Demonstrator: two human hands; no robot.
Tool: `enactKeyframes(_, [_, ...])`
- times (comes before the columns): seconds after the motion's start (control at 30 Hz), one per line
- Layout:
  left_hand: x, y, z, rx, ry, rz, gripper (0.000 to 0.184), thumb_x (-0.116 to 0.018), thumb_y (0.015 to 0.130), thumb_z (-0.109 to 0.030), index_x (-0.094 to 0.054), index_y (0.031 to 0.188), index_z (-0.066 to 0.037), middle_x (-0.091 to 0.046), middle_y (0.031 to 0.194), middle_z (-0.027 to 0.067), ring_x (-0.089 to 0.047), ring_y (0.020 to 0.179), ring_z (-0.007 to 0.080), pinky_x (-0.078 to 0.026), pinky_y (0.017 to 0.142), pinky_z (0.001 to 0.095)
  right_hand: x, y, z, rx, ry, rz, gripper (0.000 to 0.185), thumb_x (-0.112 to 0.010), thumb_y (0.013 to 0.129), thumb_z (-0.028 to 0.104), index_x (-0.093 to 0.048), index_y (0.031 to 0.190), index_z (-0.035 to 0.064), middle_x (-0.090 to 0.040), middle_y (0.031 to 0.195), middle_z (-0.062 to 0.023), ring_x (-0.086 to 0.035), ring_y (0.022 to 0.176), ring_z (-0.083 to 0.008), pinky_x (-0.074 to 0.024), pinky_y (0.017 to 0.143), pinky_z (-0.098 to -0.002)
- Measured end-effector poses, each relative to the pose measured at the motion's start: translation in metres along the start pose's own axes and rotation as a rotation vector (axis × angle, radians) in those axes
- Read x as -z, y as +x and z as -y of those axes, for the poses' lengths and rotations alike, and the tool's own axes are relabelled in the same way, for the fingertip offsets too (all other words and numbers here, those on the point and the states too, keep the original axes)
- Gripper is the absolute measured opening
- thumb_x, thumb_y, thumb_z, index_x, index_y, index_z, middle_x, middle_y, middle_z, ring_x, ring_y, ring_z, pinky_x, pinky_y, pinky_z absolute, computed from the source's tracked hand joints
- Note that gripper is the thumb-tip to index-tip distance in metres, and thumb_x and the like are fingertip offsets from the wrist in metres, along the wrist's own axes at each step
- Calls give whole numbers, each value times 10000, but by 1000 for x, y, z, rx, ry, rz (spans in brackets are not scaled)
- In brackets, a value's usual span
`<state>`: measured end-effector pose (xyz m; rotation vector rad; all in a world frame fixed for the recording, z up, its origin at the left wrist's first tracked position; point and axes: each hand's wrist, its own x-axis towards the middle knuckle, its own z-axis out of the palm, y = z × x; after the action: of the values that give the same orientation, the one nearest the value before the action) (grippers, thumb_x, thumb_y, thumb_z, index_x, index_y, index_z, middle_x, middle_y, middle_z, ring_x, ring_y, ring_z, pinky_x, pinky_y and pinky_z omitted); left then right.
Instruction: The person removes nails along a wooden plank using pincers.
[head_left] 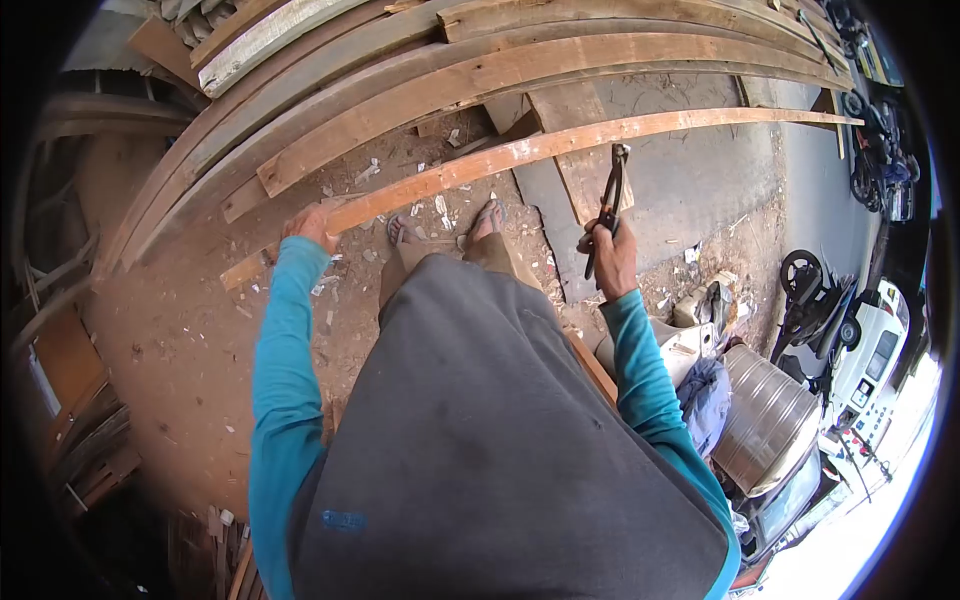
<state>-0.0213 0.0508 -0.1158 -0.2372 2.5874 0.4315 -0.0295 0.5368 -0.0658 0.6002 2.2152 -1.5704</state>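
A long, narrow wooden plank (520,152) stretches across in front of me, its near end at the left and its far end at the right. My left hand (312,226) is closed around the plank close to its left end. Dark metal pincers (615,185) are gripped by my right hand (612,258), with their head pointing away from me, just short of the plank. A wider board (580,180) lies beneath the plank, on the ground ahead of the pincers.
Several long boards (480,75) are piled beyond the plank. Wood chips litter the dirt ground (190,370) around my feet. To the right stand a metal drum (765,415), a motorcycle (815,300) and a white vehicle (872,350). More scrap wood (95,440) lies at the left.
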Motion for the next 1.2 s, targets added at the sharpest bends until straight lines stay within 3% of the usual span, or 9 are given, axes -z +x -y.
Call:
enactKeyframes(0.07, [-8,-13,-1,-11,48,-8,585,-793,753,-113,-617,1291,-258,-676,1148,135,-627,1112,358,-495,931,490,40,13,30,-26,218,88,545,-420,923,72,-386,1453,-51,-611,1232,-216,-667,1090,-314,-582,883,-405])
enactKeyframes(0.3, [-22,-37,-12,-23,65,-178,727,-815,692,-38,-569,1347,-236,-601,1200,75,-560,1170,315,-419,980,480,-4,-32,58,-284,244,595,635,-395,887,78,-325,1508,-34,-620,1216,-202,-663,1096,-301,-549,958,-397])
enactKeyframes(0.5, [-31,-50,-19,-65,57,-334,782,-825,662,-20,-551,1364,-229,-582,1185,98,-541,1189,328,-390,1010,487,-49,-45,48,-345,160,698,587,-380,913,93,-349,1483,-43,-616,1215,-201,-671,1085,-301,-555,959,-414])
enactKeyframes(0.77, [-42,-51,-17,-35,54,-358,798,-831,658,-38,-540,1371,-247,-560,1218,106,-516,1220,334,-362,1041,509,-46,-26,55,-413,25,691,447,-470,914,130,-473,1316,-68,-644,1175,-190,-687,1063,-316,-585,909,-420])
enactKeyframes(0.93, [-39,-50,-13,-69,47,-364,775,-825,670,-68,-548,1368,-258,-563,1202,99,-529,1202,339,-366,1042,499,-71,-42,49,-449,188,535,274,-444,890,114,-501,1124,-17,-559,851,-99,-554,650,-156,-488,527,-329])
enactKeyframes(1.0, [-35,-49,-9,-82,44,-338,746,-819,684,-82,-553,1360,-253,-588,1194,105,-549,1187,342,-383,1027,497,-90,-53,17,-274,-47,462,289,-438,899,135,-490,1125,-38,-591,866,-183,-603,701,-272,-519,632,-405])
enactKeyframes(1.07, [-26,-33,0,-118,45,-309,718,-812,699,-97,-558,1353,-249,-613,1185,111,-569,1172,346,-400,1012,495,-113,-60,-11,142,-456,233,319,-455,917,169,-496,1135,-61,-590,980,-364,-560,931,-534,-445,904,-518])
enactKeyframes(1.17, [-7,-10,9,-42,-8,-7,656,-788,735,-118,-562,1342,-223,-663,1157,129,-606,1138,348,-439,964,497,-115,-43,-33,339,-518,227,319,-463,920,170,-505,1159,-37,-599,919,-306,-623,855,-418,-497,819,-478])
enactKeyframes(1.2, [-1,-12,4,-42,-3,9,635,-780,745,-124,-564,1336,-212,-677,1145,135,-616,1125,347,-449,945,501,-104,-44,-22,86,-305,211,324,-467,923,165,-504,1173,-38,-600,898,-263,-637,822,-347,-517,772,-444])
